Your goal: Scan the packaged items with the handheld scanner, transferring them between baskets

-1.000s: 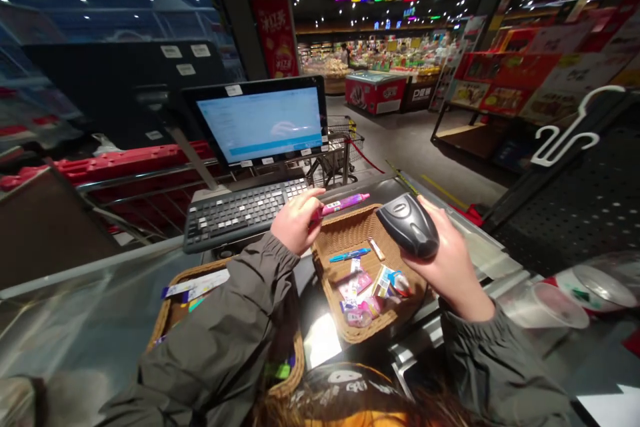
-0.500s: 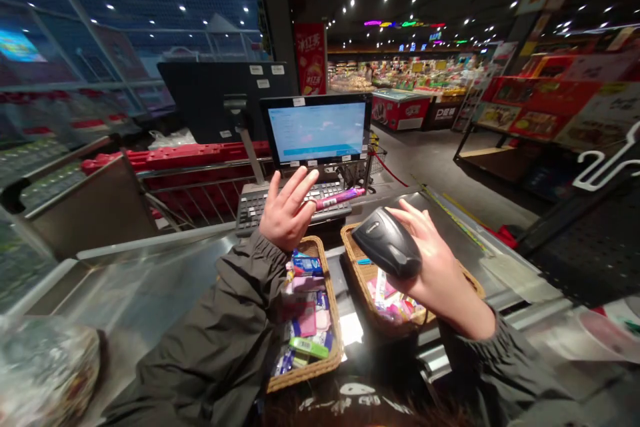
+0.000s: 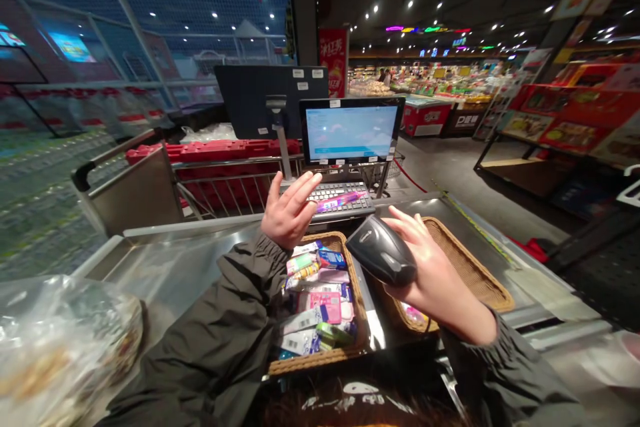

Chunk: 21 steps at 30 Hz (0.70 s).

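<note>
Both occupied: my left hand (image 3: 289,213), outer fingers spread, pinching one pen (image 3: 350,199) by its end over the keyboard (image 3: 325,189), probably to leave its label bare; my right hand (image 3: 433,267), wrapped round one scanner (image 3: 383,252), probably for steady aim.

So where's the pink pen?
Near the middle of the head view: the pen is in the left hand, seen against the keyboard, up and left of the scanner.

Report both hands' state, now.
Left hand: holding the pen, other fingers extended.
Right hand: closed around the scanner.
</note>
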{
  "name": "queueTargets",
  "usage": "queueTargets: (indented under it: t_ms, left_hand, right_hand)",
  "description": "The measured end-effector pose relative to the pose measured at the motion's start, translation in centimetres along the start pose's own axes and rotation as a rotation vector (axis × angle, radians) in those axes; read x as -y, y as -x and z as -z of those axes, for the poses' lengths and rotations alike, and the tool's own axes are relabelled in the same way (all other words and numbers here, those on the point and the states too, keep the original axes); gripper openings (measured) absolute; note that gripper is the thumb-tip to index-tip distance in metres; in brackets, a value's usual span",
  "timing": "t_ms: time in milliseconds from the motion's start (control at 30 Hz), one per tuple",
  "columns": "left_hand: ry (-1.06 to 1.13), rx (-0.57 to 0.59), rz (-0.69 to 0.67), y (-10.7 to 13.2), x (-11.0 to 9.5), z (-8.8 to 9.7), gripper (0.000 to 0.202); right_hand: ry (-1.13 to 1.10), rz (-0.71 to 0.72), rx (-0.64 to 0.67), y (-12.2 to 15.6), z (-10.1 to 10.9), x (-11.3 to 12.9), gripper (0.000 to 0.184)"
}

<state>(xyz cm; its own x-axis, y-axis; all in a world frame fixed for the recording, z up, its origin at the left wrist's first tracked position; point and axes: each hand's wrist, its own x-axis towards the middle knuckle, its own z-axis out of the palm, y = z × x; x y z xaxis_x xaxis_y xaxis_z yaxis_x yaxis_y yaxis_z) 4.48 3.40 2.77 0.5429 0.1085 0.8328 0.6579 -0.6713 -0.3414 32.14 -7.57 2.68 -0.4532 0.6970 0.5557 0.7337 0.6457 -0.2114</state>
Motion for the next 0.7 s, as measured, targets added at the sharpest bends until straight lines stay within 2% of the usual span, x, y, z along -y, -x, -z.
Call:
queueTargets:
  t_ms: [367,600,700]
  left_hand:
    - [-0.062,0.067,0.031,1.4,0.4,0.9,0.016]
    - [0.023,0.208,0.086,3.8,0.2,0.8,0.017]
    - [0.059,0.303,0.140,4.8,0.0,0.7,0.019]
  right_hand:
    - [-0.015,-0.001,0.020,-0.1,-0.6,0.7,0.050]
    - [-0.018,-0.034,0.036,0.0,-1.6,-0.1,0.047]
    - [-0.023,-0.038,0.053,-0.1,-2.2,-0.4,0.047]
